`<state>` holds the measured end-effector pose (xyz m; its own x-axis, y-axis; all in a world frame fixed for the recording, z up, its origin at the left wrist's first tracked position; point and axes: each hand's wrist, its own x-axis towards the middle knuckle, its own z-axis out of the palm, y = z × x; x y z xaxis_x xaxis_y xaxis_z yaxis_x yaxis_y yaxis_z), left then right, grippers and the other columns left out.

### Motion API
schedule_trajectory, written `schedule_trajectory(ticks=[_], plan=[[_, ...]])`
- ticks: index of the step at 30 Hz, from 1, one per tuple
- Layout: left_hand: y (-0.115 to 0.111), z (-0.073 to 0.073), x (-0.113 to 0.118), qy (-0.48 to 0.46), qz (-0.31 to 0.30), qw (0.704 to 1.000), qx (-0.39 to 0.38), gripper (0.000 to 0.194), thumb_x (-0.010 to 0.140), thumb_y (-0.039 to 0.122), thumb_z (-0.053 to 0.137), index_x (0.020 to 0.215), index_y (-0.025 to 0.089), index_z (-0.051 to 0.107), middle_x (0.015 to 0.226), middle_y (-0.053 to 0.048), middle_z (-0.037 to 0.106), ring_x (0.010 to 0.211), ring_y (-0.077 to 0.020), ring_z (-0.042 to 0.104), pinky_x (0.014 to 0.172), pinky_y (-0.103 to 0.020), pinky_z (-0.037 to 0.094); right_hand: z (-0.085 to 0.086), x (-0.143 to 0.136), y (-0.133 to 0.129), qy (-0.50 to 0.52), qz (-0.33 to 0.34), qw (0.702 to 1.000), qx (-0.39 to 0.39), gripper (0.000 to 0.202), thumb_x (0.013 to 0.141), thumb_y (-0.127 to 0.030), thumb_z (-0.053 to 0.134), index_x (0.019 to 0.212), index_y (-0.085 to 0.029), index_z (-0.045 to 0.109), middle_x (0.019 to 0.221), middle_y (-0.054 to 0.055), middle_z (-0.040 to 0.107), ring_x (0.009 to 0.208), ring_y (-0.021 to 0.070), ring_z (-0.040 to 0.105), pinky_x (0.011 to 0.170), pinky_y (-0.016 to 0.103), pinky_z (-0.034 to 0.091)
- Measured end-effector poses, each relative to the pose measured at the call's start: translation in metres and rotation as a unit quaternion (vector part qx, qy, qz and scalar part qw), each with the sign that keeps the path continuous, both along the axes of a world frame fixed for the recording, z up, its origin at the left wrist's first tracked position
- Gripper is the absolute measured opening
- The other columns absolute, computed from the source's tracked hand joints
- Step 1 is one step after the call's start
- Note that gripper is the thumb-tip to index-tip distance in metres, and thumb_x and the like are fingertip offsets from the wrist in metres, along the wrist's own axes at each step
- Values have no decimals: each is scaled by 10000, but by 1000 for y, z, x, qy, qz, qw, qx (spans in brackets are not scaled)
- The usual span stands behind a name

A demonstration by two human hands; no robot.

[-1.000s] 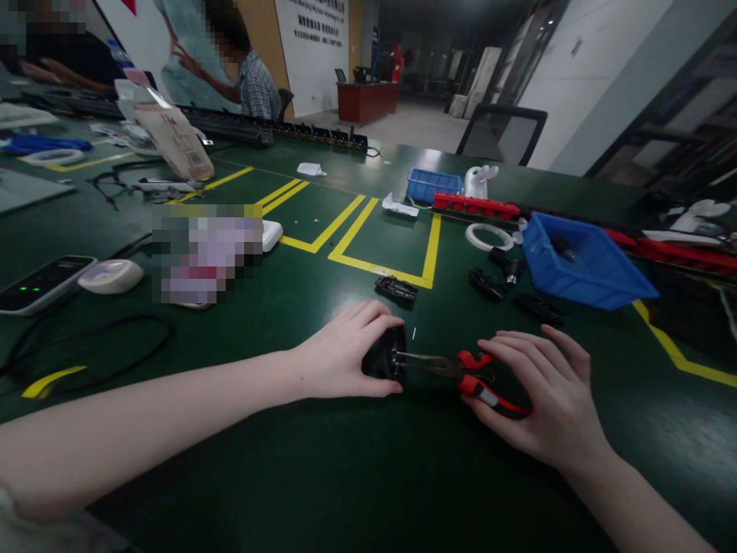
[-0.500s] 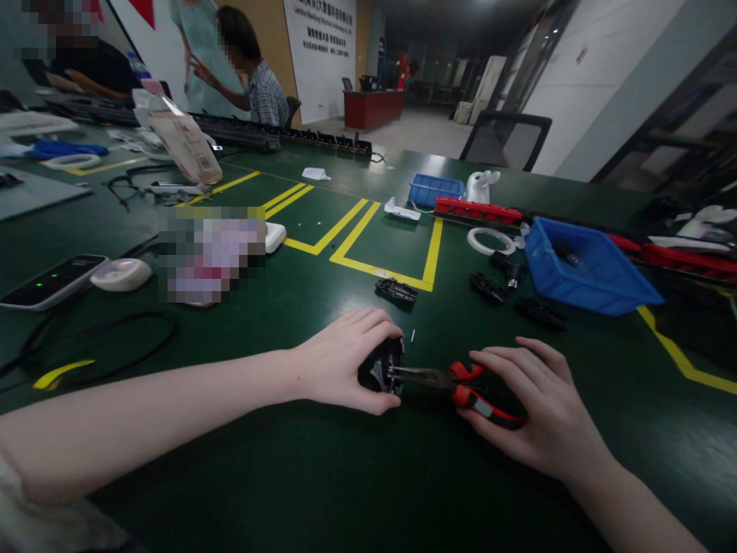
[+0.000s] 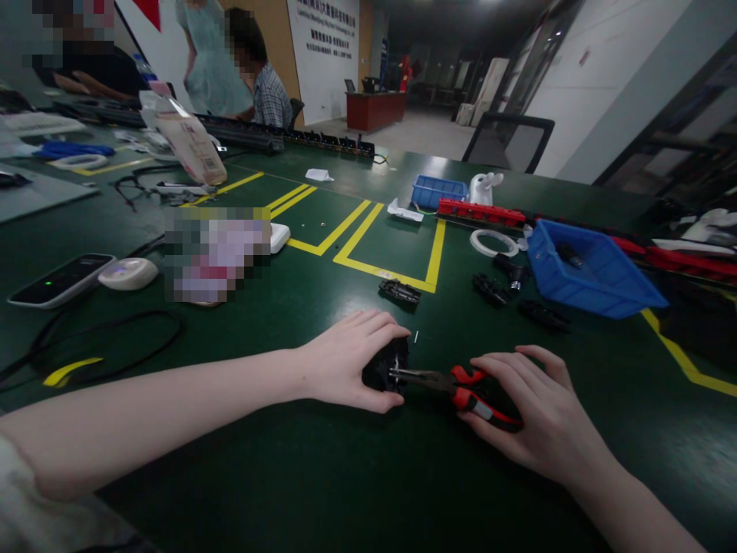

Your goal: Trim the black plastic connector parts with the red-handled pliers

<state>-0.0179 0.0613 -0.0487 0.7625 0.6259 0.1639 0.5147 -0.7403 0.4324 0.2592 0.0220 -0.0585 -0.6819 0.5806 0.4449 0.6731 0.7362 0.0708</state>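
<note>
Left hand (image 3: 345, 361) fingers clamped around black part (image 3: 387, 367), centre frame, on green surface (image 3: 345, 476). Right hand (image 3: 533, 415) fingers wrapped over red-handled pliers (image 3: 461, 384), tips touching part.

Black part (image 3: 387, 367) mostly under left hand (image 3: 345, 361)

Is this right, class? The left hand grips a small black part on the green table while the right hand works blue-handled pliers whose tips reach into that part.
Not quite. The head view shows the pliers have red handles, not blue. The rest stands: the left hand grips the small black part on the green table, and the right hand works the pliers, tips reaching into it.
</note>
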Motion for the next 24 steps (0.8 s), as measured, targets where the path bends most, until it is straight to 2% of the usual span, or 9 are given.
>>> schedule_trajectory(ticks=[4,11,18,24], plan=[[-1,2,0,8,-2,1000,2,709,727,511,655,1286,139,427,1164,-103,537,1020,-255,503,857,-368,405,-1,-1,0,-7,-3,1000,-6,376,848,-401,524,1089,-114,489,937,119,657,830,238,624,892,454,350],[3,-2,0,8,-11,1000,11,786,737,625,617,1318,141,405,1175,-107,527,1026,-254,501,863,-374,401,0,-1,-1,7,-1,1000,-23,364,831,-388,540,1089,-139,479,922,106,656,818,227,612,848,438,407],[3,-4,-1,-16,-32,999,-6,792,735,565,664,1340,145,375,1207,-112,516,1062,-251,503,898,-371,400,-2,1,-1,28,-4,996,-86,376,810,-370,569,1104,-151,487,944,107,642,862,231,597,790,406,473],[2,-2,-2,-10,-43,999,-5,753,795,562,602,1363,132,359,1239,-127,504,1099,-257,485,926,-380,386,-6,3,-3,53,-23,992,-113,369,803,-362,576,1108,-168,506,971,107,633,846,213,617,717,338,518]])
